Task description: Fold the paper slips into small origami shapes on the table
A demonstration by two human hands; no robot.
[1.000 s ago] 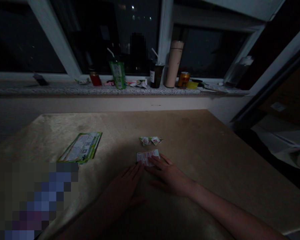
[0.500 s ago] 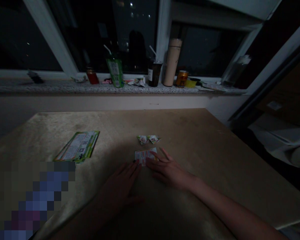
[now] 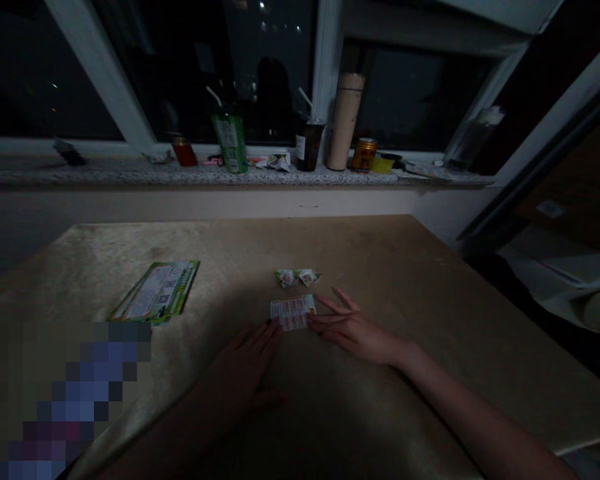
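Note:
A small printed sheet of paper (image 3: 294,312) lies flat on the tabletop between my hands, its rows of print showing. My left hand (image 3: 247,360) rests palm down with fingers stretched, the fingertips at the sheet's lower left corner. At the right edge of the sheet is my right hand (image 3: 357,330), fingers spread, its tips touching or just beside the paper. Just beyond the sheet sit two small folded paper triangles (image 3: 298,277), side by side. Off to the left lies a stack of green and white printed leaflets (image 3: 157,291).
A brown tabletop (image 3: 380,253) reaches to the wall below the window. Along the stone sill (image 3: 270,179) stand a green bottle (image 3: 230,143), a dark cup with a straw (image 3: 309,145), a tall beige flask (image 3: 346,123) and an orange can (image 3: 364,155). The lower left corner is pixelated.
My right hand has slid right, from over the sheet to its right edge, with fingers spreading. More of the print shows. My left hand has stayed nearly in place.

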